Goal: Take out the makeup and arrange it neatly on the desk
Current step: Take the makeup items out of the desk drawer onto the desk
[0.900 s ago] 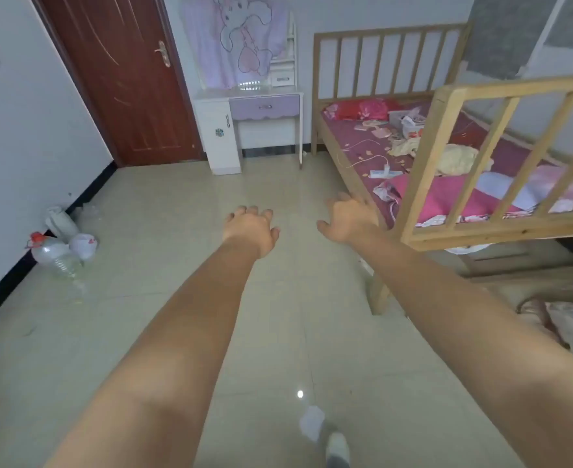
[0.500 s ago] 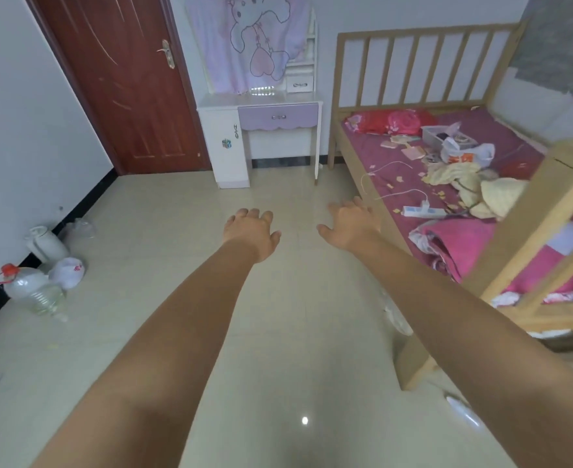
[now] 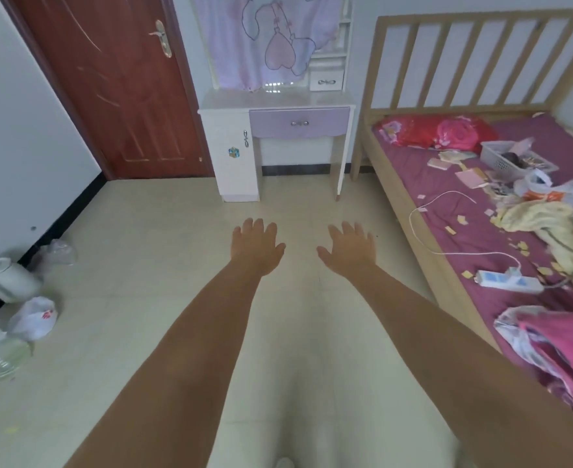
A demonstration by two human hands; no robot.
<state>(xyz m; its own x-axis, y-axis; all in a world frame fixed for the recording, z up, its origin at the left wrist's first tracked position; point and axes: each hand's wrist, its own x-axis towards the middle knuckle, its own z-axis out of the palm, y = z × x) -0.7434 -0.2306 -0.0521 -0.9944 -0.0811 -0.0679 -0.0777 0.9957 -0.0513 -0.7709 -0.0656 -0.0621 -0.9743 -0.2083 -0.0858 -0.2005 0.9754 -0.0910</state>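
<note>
Both arms were held out over the pale tiled floor, with nothing in either grip. The left hand was seen palm down, its fingers straight and slightly spread; the right hand was held likewise, just beside it, the two apart and touching nothing.

The bench, a white dressing table, was set against the far wall beyond the hands. A lilac drawer was fitted under its top and was closed; a narrow white cabinet formed the bench's left part. A small white drawer unit was seen on the bench top at the right, and a pink printed cloth was hung above it. No makeup could be made out on the bench; where it lay could not be told.

Left of the bench a red-brown door was shut. Right of the bench a wooden bed was placed, strewn with paper scraps, a white basket and a power strip.
</note>
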